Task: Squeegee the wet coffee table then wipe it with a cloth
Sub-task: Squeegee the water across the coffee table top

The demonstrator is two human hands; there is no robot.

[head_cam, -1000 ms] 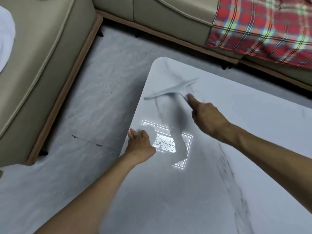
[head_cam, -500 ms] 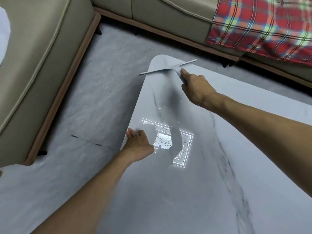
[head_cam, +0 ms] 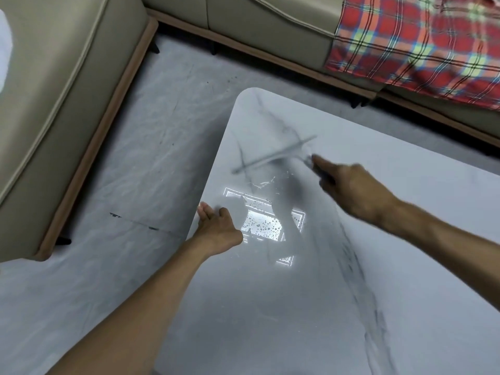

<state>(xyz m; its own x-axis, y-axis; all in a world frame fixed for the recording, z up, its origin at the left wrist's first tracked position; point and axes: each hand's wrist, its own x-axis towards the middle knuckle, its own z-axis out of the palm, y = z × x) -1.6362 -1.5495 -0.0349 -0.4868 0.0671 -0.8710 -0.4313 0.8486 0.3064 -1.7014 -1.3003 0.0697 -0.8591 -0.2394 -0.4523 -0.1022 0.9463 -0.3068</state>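
The white marble coffee table (head_cam: 351, 307) fills the lower right of the head view. Water droplets (head_cam: 263, 226) glisten in a bright ceiling-light reflection near its left edge. My right hand (head_cam: 351, 189) grips the handle of a grey squeegee (head_cam: 273, 155), index finger stretched along it. The blurred blade lies across the table near the far left corner. My left hand (head_cam: 216, 226) rests on the table's left edge, fingers apart, holding nothing. No cloth is in view.
A beige sofa (head_cam: 62, 85) stands to the left and another sofa section (head_cam: 270, 28) runs along the back. A red plaid blanket (head_cam: 416, 41) drapes over the back sofa at the top right. Grey marble floor (head_cam: 135, 163) lies between the sofas and the table.
My right hand pushed the squeegee out to the far corner half a second ago and has now drawn it back toward me across the wet surface. My left hand stayed on the edge.
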